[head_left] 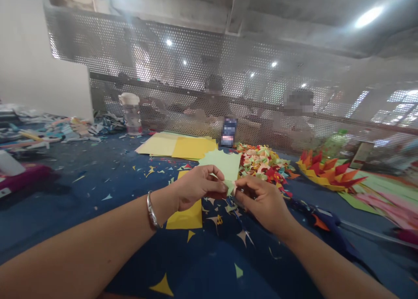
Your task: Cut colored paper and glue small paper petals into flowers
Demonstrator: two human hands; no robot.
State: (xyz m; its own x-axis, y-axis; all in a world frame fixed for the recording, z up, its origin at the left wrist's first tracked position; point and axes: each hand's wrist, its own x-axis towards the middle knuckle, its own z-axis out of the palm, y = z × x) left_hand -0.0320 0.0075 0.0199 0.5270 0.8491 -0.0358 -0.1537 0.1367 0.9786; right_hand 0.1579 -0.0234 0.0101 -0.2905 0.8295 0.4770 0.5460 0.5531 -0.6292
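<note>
Between the fingertips of my left hand [199,186] and my right hand [261,201] is a small light green paper piece [230,187]. Both hands pinch it over the table's middle. Just behind them lies a pale green sheet [225,161] with a scalloped cut edge. A yellow sheet [187,214] lies partly under my left hand and wrist. Below the hands, scissors [243,227] lie among pointed paper offcuts [215,220]. A heap of small folded paper pieces [261,161] in red, yellow and green sits behind my right hand.
Yellow and cream sheets [176,145] lie at the back, near a propped phone [228,132] and a bottle [131,116]. On the right are a glue gun [329,225], a red-yellow paper flower [329,172] and coloured sheets [385,190]. A perforated screen [183,72] stands behind.
</note>
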